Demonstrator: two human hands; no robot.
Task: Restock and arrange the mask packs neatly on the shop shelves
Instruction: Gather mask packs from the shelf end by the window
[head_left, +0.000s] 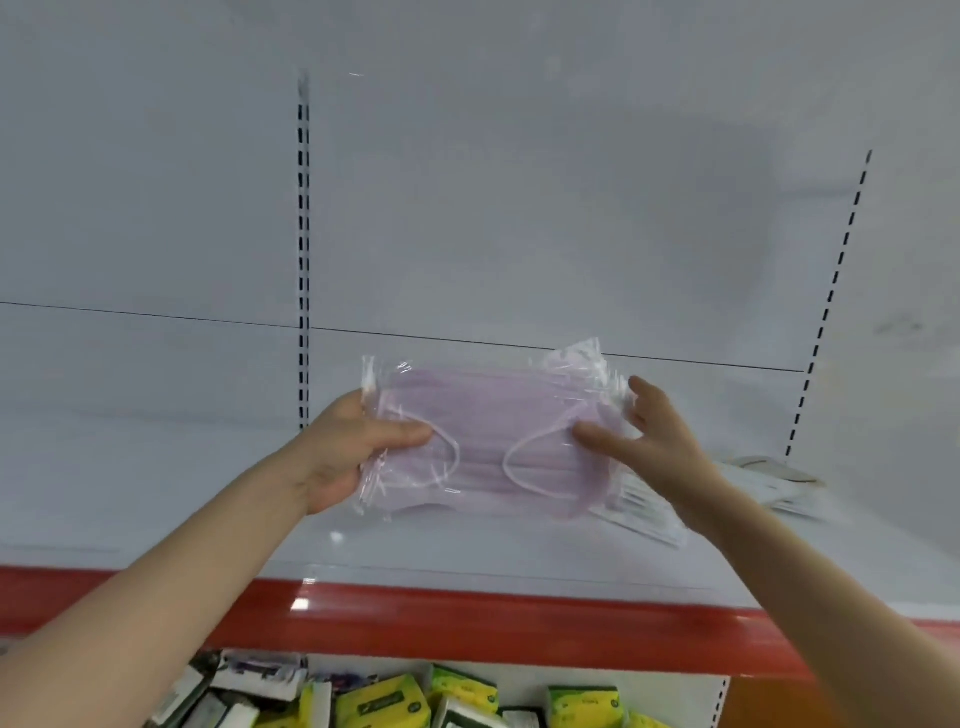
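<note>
1. Pale lilac masks with white ear loops fill a clear plastic mask pack (488, 441); its crinkled sealed ends stick out on both sides
2. It sits at the centre of the frame with its broad face to the camera, over the white shelf (156, 493), between the two hands; whether its lower edge touches the shelf is unclear
3. The left hand (353, 447) grips the pack's left end, thumb across the front and fingers hidden behind
4. The right hand (644, 441) is at the right end, thumb resting on the front, fingers straight and spread along the edge
</note>
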